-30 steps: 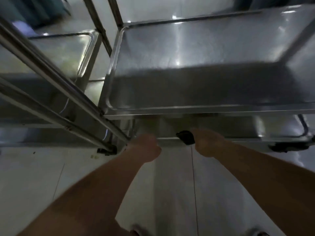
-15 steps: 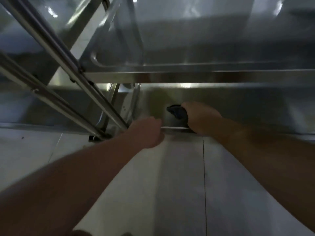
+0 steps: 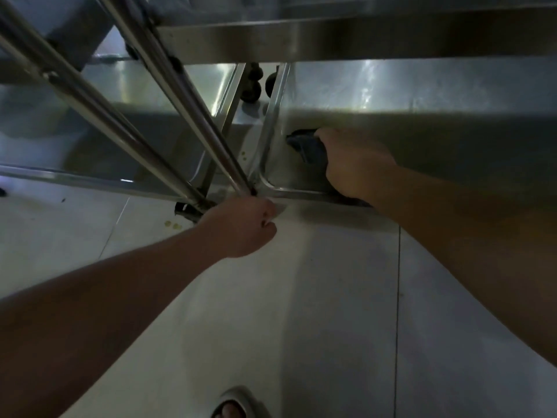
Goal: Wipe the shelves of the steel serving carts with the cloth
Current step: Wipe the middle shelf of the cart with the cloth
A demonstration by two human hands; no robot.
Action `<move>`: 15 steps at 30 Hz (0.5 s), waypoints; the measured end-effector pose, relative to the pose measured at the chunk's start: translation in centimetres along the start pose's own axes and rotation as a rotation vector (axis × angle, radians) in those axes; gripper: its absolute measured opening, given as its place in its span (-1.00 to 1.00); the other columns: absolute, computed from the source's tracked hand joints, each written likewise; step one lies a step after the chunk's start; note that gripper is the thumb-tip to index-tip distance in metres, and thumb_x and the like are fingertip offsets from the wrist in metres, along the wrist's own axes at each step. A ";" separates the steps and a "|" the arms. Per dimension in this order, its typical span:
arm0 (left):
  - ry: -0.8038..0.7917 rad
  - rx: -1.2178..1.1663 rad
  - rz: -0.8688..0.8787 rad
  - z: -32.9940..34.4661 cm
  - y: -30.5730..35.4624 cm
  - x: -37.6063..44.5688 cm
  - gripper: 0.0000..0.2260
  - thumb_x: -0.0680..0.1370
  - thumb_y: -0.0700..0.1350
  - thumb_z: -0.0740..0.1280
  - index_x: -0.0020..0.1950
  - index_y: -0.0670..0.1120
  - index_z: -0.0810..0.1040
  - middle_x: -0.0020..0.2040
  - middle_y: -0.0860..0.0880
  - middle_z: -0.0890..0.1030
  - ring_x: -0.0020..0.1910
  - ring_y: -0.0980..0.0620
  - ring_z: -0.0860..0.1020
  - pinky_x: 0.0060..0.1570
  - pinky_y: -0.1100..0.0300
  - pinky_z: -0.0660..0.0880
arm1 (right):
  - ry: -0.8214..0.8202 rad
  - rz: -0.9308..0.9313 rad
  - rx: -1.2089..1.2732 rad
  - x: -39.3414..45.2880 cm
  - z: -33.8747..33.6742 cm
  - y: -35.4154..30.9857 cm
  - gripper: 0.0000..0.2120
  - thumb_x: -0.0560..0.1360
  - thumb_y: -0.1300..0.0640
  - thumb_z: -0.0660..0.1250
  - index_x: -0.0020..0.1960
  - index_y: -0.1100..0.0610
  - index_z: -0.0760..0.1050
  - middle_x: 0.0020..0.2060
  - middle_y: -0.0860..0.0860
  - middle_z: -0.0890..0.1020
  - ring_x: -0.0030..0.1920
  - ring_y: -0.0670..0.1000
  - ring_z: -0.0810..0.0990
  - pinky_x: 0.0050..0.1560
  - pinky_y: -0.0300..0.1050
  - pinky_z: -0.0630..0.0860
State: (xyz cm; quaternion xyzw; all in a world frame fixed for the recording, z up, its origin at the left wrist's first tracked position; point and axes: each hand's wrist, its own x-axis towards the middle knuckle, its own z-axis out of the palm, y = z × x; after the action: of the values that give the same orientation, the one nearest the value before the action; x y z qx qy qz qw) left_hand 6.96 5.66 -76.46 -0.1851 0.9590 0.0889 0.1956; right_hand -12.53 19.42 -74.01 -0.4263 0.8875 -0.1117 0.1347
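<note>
One right hand [image 3: 352, 164] presses dark cloth [image 3: 307, 146] onto bottom shelf [image 3: 422, 146].

The cloth [image 3: 307, 147] is dark, between navy blue and black, with no pattern to see. The lower shelf [image 3: 422, 95] of the serving cart is silver-grey steel; its far part shines pale with white reflections, and its near part lies in dull olive-grey shadow. The upper shelf edge [image 3: 331, 40] is a brushed grey-brown band. The cart posts [image 3: 168, 95] are bright silver with thin white highlights along them. The caster wheels [image 3: 251, 89] between the two carts are black. The floor [image 3: 331, 297] is pale grey-white tile with thin dark joint lines, and some small yellowish specks [image 3: 172, 225] lie near the left cart's front corner. The sandal [image 3: 238, 401] is light grey.
</note>
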 end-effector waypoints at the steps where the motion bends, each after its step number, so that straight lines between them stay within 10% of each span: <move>1: -0.024 -0.097 -0.043 0.6 -0.4 -0.3 -0.67 0.67 -0.03 0.10 0.32 -0.01 0.57 0.21 -0.03 0.64 0.22 -0.11 0.61 0.18 -0.01 0.57 | 0.021 -0.006 0.008 0.6 0.3 -0.4 -0.54 0.57 0.28 0.29 0.44 0.06 0.38 0.21 0.14 0.53 0.09 0.17 0.52 -0.05 0.01 0.41; 3: -0.073 -0.303 -0.136 1.3 -2.5 -0.7 -0.64 0.73 -0.08 0.05 0.44 -0.01 0.51 0.34 0.05 0.59 0.35 0.05 0.54 0.28 0.16 0.51 | 0.054 -0.024 0.036 1.9 1.0 -1.5 -0.59 0.57 0.27 0.28 0.41 0.08 0.41 0.18 0.14 0.55 0.10 0.17 0.55 -0.02 0.04 0.47; 5: 0.015 -0.626 -0.342 0.4 -3.9 -0.9 -0.81 0.67 0.09 0.25 0.17 0.14 0.63 0.06 0.23 0.68 0.10 0.28 0.62 -0.07 0.45 0.49 | 0.121 -0.058 0.066 3.2 1.8 -2.5 -0.65 0.57 0.27 0.29 0.34 0.12 0.46 0.11 0.15 0.59 0.04 0.16 0.58 0.06 0.09 0.55; 7: 0.146 -0.500 -0.286 0.3 -5.2 -0.4 -0.72 0.54 0.26 0.33 0.00 0.09 0.65 -0.12 0.16 0.67 -0.06 0.14 0.67 -0.24 0.32 0.50 | 0.206 -0.102 0.085 4.5 2.8 -3.4 -0.70 0.57 0.27 0.30 0.30 0.15 0.48 0.08 0.17 0.61 -0.03 0.12 0.57 0.03 0.03 0.54; 11: 0.335 -0.748 -0.217 -0.6 -5.0 0.3 -0.60 0.44 0.34 0.41 0.18 0.18 0.57 0.05 0.17 0.68 0.08 0.18 0.63 0.09 0.05 0.61 | 0.098 -0.073 0.140 7.3 5.0 -4.7 -0.56 0.58 0.20 0.30 0.45 0.11 0.42 0.29 0.16 0.56 0.24 0.20 0.56 0.22 0.08 0.53; 15: 0.573 -1.005 -0.206 -0.6 -3.3 2.3 -0.84 0.55 0.13 0.51 0.03 0.23 0.55 -0.10 0.31 0.68 -0.08 0.39 0.63 -0.15 0.51 0.48 | -0.212 -0.201 0.090 7.5 7.5 -5.1 -0.44 0.70 -0.16 0.07 0.66 -0.08 0.09 0.66 -0.01 0.09 0.66 0.12 0.01 0.63 0.19 -0.03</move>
State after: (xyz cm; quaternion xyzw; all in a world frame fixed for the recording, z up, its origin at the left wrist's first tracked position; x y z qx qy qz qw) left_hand 6.06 1.71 -77.15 -0.3640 0.7907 0.4597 -0.1757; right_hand -10.80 9.77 -80.57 -0.5159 0.8153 -0.1186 0.2346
